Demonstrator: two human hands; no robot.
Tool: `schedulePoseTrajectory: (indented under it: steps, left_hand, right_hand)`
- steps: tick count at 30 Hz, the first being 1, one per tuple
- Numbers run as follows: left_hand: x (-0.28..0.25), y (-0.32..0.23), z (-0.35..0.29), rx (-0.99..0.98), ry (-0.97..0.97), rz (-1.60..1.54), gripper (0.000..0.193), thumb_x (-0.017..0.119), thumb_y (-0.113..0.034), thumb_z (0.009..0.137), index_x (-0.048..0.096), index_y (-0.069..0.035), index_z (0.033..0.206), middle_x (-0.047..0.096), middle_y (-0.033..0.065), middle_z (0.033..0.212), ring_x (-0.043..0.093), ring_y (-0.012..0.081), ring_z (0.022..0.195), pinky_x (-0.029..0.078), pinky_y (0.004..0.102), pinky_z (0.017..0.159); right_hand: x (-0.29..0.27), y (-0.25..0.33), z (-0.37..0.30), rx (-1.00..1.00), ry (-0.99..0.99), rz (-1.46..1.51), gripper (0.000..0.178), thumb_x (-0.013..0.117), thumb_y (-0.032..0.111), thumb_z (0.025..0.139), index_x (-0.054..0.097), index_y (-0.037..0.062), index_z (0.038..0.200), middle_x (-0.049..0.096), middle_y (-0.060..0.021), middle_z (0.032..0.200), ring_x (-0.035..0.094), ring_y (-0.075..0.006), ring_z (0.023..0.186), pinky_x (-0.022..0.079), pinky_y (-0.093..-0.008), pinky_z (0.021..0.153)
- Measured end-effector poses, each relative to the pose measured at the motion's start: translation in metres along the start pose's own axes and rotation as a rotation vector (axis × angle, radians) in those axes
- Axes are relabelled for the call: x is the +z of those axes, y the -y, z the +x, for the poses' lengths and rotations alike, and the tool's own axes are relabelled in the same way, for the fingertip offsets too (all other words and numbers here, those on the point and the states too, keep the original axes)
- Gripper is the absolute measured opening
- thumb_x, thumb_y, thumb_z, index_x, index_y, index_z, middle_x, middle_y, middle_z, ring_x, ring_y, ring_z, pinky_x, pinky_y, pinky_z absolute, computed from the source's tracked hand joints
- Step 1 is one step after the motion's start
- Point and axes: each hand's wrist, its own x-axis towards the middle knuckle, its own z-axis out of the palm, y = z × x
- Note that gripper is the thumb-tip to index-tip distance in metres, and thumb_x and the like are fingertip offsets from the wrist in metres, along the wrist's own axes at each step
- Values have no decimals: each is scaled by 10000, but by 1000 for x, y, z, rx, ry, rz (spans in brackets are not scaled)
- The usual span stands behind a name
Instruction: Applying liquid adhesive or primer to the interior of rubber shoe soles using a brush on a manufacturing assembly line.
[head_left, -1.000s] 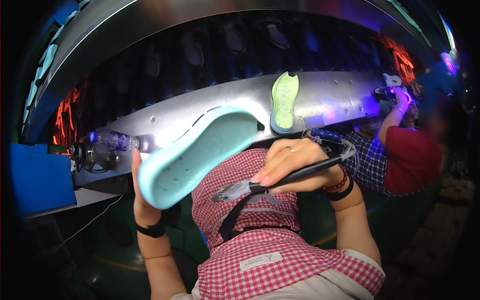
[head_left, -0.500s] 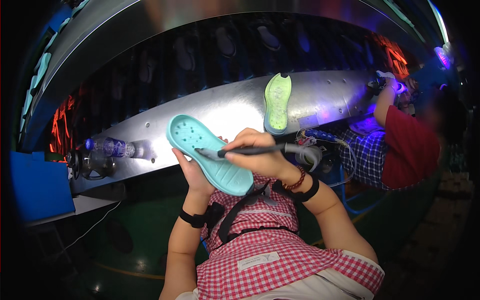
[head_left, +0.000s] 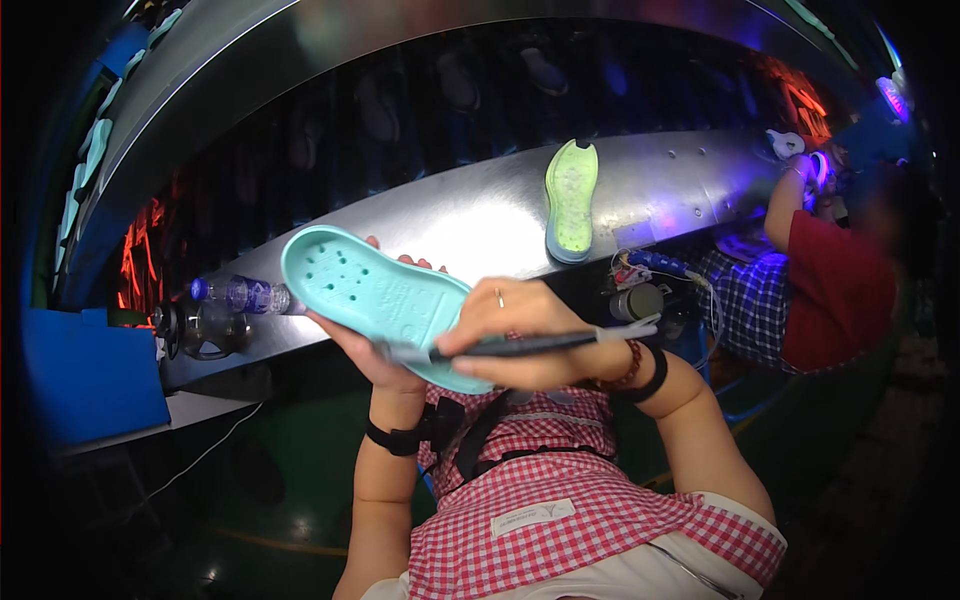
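Note:
A turquoise shoe sole, with small holes toward its far end and raised ribs or markings inside, rests tilted in my left hand. The fingers of that hand wrap round its far edge and the thumb lies along the near side. My right hand grips a black-handled brush. Its blurred tip is over the near side of the sole, by my left hand; whether it touches cannot be made out. Beyond, a yellow-green sole lies on the metal bench.
Left on the bench are a plastic bottle and a clear jug, beside a blue box. A dark conveyor with several soles runs behind. Right are a jar, cables and a co-worker in red.
The turquoise sole has shifted left and turned flatter. My right hand has drawn the brush from the sole's middle toward its near side. The view has moved slightly.

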Motion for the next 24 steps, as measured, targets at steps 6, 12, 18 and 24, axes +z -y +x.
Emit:
schedulePoseTrajectory:
  steps: [6,12,18,24]
  left_hand:
    - [6,-21,2,180,-89,159,891,162,-779,802,386,-89,1320,563,153,1092,549,312,1004,407,501,942]
    - [15,-35,8,255,-40,276,937,257,-802,764,321,-94,1375,497,172,1185,478,330,1105,316,502,1030]
    - [8,-39,9,255,14,174,906,289,-781,780,378,-66,1328,504,178,1165,495,334,1074,344,499,1015]
    - [43,-43,11,156,-30,82,853,244,-729,835,344,-60,1355,486,162,1252,474,352,1148,318,539,1030]
  right_hand:
    - [-11,-1,-7,233,-45,81,214,706,51,731,691,31,944,626,-100,858,597,-151,755,479,-235,679]
    - [-21,-3,-9,27,110,230,214,719,61,738,692,44,950,675,-77,866,626,-155,818,500,-270,708]
    - [-21,-11,-18,170,199,220,218,708,41,741,691,44,958,646,-94,922,610,-150,857,481,-255,761]
    - [-7,-23,-16,329,-76,825,194,632,14,808,612,-33,995,645,-142,979,633,-197,918,508,-295,838]
